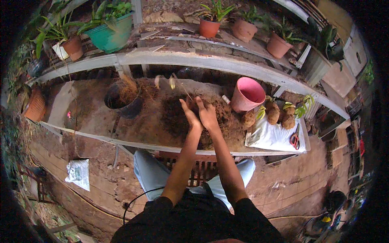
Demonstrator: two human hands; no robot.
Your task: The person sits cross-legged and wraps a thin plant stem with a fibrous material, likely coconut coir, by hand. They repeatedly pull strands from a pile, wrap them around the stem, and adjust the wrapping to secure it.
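My left hand and my right hand are close together over a heap of dark soil on the bench, wrists touching and fingers spread a little. Whether something small lies between the palms cannot be told. A thin stem rises beyond the fingertips. To the right stand a pink pot and a small white spool-like roll. Fibre-wrapped root balls with leaves sit on and beside a white plastic bag. To the left is a black pot with brown fibre.
Red-handled scissors lie on the white bag. An orange pot lies at the bench's left end. Beyond the metal rail stand potted plants, one in a green pot. A printed bag is on the ground at left.
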